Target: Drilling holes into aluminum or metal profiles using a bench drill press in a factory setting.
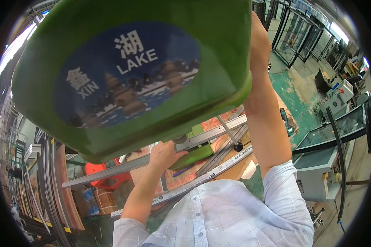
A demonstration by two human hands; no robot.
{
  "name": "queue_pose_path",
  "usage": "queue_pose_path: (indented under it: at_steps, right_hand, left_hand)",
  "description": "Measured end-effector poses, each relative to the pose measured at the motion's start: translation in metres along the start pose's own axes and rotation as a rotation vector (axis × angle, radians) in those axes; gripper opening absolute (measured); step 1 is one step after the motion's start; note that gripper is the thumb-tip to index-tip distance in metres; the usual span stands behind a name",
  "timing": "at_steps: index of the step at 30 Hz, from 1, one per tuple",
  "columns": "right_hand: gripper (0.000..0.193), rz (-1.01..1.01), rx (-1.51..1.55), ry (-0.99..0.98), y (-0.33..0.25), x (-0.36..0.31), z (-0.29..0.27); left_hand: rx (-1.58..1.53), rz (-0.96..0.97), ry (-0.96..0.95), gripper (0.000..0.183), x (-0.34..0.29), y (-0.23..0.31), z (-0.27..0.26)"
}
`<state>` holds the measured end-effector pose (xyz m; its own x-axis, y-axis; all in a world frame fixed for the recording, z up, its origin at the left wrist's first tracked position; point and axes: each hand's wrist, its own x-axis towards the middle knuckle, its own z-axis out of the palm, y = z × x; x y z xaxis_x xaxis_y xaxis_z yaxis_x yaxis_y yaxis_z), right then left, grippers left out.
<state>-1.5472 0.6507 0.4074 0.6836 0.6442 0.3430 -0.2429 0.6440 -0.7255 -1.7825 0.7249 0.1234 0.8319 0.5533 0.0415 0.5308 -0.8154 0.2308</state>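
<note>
A large green machine cover (218, 90) with a blue oval picture label fills the upper left, close to me. My left hand (164, 155) is closed over a long silver metal profile (123, 166), its thumb along the near side. That profile runs slantwise beneath the cover, across the worktable. My right arm reaches up beside the cover's right edge. Only the edge of my right hand (259, 31) shows, and the cover hides its fingers. Below the cover, a thin rod ends in a black round knob (237, 146). A green machine base (196, 156) lies under the profile.
A pale strip with markings (206, 177) crosses the table in front of me. A red plastic stool (99, 175) and a cardboard box (105, 199) stand at left, near long stacked profiles (64, 189). A green power drill (286, 121) lies at right. Glazed frames (303, 35) stand beyond.
</note>
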Motion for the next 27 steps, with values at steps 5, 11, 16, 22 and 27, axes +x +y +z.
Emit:
queue_pose_path:
  at_steps: [5,11,16,22,27]
  right_hand:
    - [0.032,-0.275,-0.099,0.042,0.001,-0.037,-0.003]
    - [0.031,-0.240,0.062,-0.221,0.002,-0.044,-0.031]
    - [0.032,-0.243,0.187,-0.334,0.003,-0.049,-0.033]
    - [0.035,-0.256,0.187,-0.268,0.002,-0.060,-0.034]
    - [0.034,-0.240,0.208,-0.391,0.002,-0.062,-0.045]
  left_hand:
    - [0.036,-0.018,-0.049,0.061,0.000,0.001,-0.003]
    - [0.026,-0.018,-0.007,0.059,-0.001,0.005,-0.003]
    - [0.005,-0.010,0.059,0.056,0.000,0.006,-0.005]
    - [0.004,-0.081,-0.062,0.059,0.000,0.012,-0.012]
    - [0.065,-0.037,-0.005,0.056,0.000,0.018,-0.017]
